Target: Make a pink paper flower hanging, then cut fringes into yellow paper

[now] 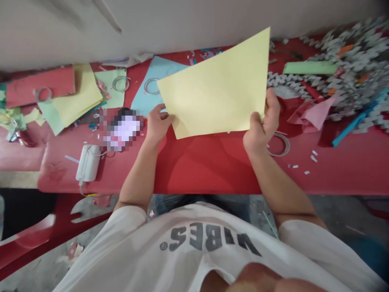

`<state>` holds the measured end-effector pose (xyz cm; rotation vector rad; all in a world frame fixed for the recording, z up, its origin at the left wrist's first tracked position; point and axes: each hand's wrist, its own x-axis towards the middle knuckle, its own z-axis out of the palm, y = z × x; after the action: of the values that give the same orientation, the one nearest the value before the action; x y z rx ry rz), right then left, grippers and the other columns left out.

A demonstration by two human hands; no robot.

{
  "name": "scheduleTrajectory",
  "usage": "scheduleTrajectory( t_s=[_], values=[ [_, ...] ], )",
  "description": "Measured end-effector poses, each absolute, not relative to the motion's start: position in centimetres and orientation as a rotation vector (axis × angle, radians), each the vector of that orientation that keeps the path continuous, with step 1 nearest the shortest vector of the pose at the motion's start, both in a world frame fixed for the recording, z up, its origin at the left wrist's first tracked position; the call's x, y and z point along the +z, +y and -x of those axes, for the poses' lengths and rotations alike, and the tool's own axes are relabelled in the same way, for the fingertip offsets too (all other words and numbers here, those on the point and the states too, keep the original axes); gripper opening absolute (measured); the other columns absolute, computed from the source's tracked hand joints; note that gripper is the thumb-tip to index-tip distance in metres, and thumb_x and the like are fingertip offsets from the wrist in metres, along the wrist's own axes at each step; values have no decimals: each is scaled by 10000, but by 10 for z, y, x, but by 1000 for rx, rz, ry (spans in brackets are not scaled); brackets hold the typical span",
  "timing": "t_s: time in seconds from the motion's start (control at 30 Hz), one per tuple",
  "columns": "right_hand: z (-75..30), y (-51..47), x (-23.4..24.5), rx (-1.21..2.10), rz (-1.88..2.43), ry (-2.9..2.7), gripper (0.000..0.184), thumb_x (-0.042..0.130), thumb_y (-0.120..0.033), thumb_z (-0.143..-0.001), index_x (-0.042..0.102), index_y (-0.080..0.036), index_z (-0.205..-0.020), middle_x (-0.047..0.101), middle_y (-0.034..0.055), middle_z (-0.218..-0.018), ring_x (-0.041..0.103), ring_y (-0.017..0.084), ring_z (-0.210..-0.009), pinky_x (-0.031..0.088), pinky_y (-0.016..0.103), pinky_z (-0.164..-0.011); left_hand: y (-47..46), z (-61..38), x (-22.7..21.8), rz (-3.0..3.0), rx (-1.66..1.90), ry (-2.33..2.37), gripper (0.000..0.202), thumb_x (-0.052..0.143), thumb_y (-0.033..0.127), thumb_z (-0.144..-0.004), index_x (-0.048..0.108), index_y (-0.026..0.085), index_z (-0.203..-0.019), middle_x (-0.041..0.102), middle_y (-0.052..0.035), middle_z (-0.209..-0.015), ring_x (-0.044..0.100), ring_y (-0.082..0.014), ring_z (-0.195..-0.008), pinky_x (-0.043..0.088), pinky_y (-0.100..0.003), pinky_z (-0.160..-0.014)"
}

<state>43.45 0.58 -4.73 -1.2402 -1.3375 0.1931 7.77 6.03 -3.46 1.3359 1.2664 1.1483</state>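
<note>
Above the red table I hold a pale yellow sheet of paper point(215, 91), tilted so that its right end stands higher. My left hand point(158, 123) is closed at the sheet's lower left edge, thumb against the paper, other fingers curled. At the lower right corner my right hand point(263, 123) pinches the sheet, thumb in front and fingers behind. A light blue sheet point(142, 91) lies partly hidden behind the yellow one. One coil of pale wire point(152, 86) rests on it, and another coil point(281, 144) lies by my right wrist.
Left on the red table point(206, 170) are a pixelated phone-like device point(124, 127), a white power bank point(88, 163) with a cable, and coloured papers point(77, 97). A heap of white paper chains point(364, 69), a green roll point(311, 67) and a blue strip point(360, 117) lie right. A wall stands behind.
</note>
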Motion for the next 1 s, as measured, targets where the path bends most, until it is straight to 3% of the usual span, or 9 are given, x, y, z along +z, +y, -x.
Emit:
scheduleTrajectory(
  t_s=[0.17,0.27,0.4,0.53,0.67,0.73,0.83,0.93,1.0],
  values=[
    [-441,12,-44,118,1217,-1303,717,358,-770,-1081,432,-435,-1710,489,109,-1719,486,437,-1641,433,704,-1301,71,-68,-34,-1279,1278,1452,342,711,193,-896,715,181,-1238,802,-28,-846,785,-159,-706,617,-265,-630],
    [-437,11,-39,82,1056,-1275,620,468,-639,-1101,512,-366,-1656,544,162,-1677,561,440,-1584,462,658,-1287,78,-59,-32,-1326,1312,1645,98,787,261,-929,743,183,-970,778,-28,-837,742,-150,-694,554,-273,-609],
    [-436,8,-35,8,909,-1292,555,557,-496,-1106,582,-355,-1643,608,146,-1624,636,417,-1513,505,619,-1254,84,-48,-33,-1542,1458,1844,264,952,187,-810,694,189,-754,763,-50,-1020,717,-189,-985,598,-380,-1040],
    [-449,15,-45,-8,833,-1316,646,583,-610,-1086,574,-279,-1640,610,159,-1595,642,418,-1502,501,638,-1263,88,-44,-37,-1689,1430,1805,221,877,2,-789,788,195,-850,711,-96,-1324,678,-259,-1248,538,-489,-1201],
    [-462,22,-55,7,835,-1283,877,622,-820,-984,579,-194,-1597,589,188,-1566,654,427,-1472,509,659,-1263,87,-45,-37,-1773,1387,1692,812,744,-177,-687,792,311,-1334,605,-62,-1615,643,-277,-1382,561,-458,-1164],
    [-463,23,-55,8,804,-1279,871,631,-807,-991,578,-199,-1612,576,185,-1577,655,421,-1470,503,655,-1272,85,-45,-36,-1767,1408,1689,763,815,-99,-720,782,315,-1360,691,-65,-1490,705,-252,-1215,587,-405,-1043],
    [-461,24,-53,11,729,-1287,857,649,-782,-997,574,-207,-1627,575,179,-1575,663,422,-1460,492,663,-1275,86,-45,-32,-1725,1447,1747,77,839,170,-924,791,227,-906,727,-22,-900,641,-169,-785,537,-346,-830],
    [-459,25,-50,37,704,-1247,910,678,-852,-935,592,-226,-1590,567,162,-1574,669,427,-1454,473,683,-1279,86,-50,-30,-1656,1509,1760,453,812,277,-989,537,224,-633,480,43,-604,459,-125,-601,437,-310,-692],
    [-459,24,-45,100,712,-1210,974,718,-914,-852,605,-264,-1568,560,144,-1599,656,443,-1477,489,700,-1261,82,-62,-30,-1529,1505,1674,478,801,286,-1000,491,231,-640,489,50,-587,465,-115,-565,403,-290,-630]
  ],
)
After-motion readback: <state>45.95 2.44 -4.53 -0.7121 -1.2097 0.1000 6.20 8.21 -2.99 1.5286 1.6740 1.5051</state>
